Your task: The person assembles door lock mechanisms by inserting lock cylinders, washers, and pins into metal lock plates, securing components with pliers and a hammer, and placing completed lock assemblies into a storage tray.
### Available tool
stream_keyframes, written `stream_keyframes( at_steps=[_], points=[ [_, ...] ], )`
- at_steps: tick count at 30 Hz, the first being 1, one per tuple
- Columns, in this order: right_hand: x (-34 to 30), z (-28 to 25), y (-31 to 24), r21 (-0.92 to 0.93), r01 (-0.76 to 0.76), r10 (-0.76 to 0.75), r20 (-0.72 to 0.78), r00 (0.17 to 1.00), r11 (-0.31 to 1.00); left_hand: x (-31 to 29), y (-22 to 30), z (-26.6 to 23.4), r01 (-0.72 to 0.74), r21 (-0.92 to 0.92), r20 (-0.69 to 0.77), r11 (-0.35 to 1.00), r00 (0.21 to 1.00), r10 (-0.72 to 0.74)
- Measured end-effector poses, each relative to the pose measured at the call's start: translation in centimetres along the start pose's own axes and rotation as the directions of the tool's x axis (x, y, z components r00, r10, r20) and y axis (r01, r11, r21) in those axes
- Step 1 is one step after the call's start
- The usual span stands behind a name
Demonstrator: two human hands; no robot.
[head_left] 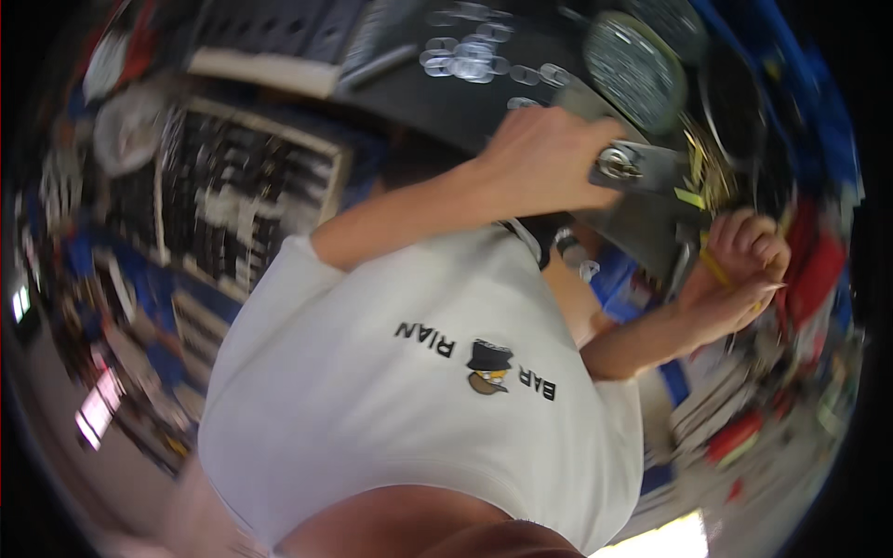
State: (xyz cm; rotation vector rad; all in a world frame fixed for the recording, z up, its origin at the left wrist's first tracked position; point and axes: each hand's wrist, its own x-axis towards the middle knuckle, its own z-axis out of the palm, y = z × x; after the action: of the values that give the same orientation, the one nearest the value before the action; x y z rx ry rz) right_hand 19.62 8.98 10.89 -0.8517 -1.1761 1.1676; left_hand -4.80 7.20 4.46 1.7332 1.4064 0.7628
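Observation:
My left hand (549, 163) reaches over the dark workbench top (400, 102), its fingers curled at a small shiny round metal part (619, 163). The part looks like a ring or a small stack of rings; blur hides its exact kind. Beneath it lies a grey metal plate (656, 172). My right hand (739, 260) is raised off to the right, fingers curled round a thin yellow stick (715, 268), of which only short bits show. Between the hands, nearer the plate, is a bundle of thin brass-coloured rods (702, 172) with a bright yellow tag (689, 198).
Several clear or shiny discs (470, 56) lie on the bench's far part. Beyond my left hand stands a round dish (635, 73) full of small metal pieces. A blue bin (625, 284) sits below the bench edge. At left is a framed rack (251, 186) of dark parts.

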Motion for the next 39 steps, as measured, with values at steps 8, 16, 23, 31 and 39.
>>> stream_keyframes(
  at_steps=[8,16,23,31,39],
  points=[
    [-1.6,0.1,1.7,0.434,0.050,-0.146,0.191,0.971,0.900,1.1,-3.6,4.5,-0.212,0.045,0.071,0.976,0.975,0.209],
    [-1.8,2.4,3.3,0.452,-0.014,-0.089,0.206,0.975,0.892,0.8,-3.8,5.0,-0.347,0.088,0.009,0.934,0.938,0.348],
    [-2.1,4.8,5.5,0.301,0.008,-0.023,0.046,0.999,0.953,0.4,-3.7,6.3,-0.293,0.228,-0.112,0.929,0.939,0.324],
    [-0.9,4.5,6.5,0.164,0.090,-0.129,0.243,0.961,0.982,0.4,-4.4,6.4,-0.299,0.288,-0.136,0.909,0.927,0.348],
    [-0.2,5.1,6.3,0.084,0.170,-0.186,0.244,0.952,0.982,0.9,-3.8,6.2,-0.313,0.210,-0.183,0.926,0.918,0.352]
  ],
)
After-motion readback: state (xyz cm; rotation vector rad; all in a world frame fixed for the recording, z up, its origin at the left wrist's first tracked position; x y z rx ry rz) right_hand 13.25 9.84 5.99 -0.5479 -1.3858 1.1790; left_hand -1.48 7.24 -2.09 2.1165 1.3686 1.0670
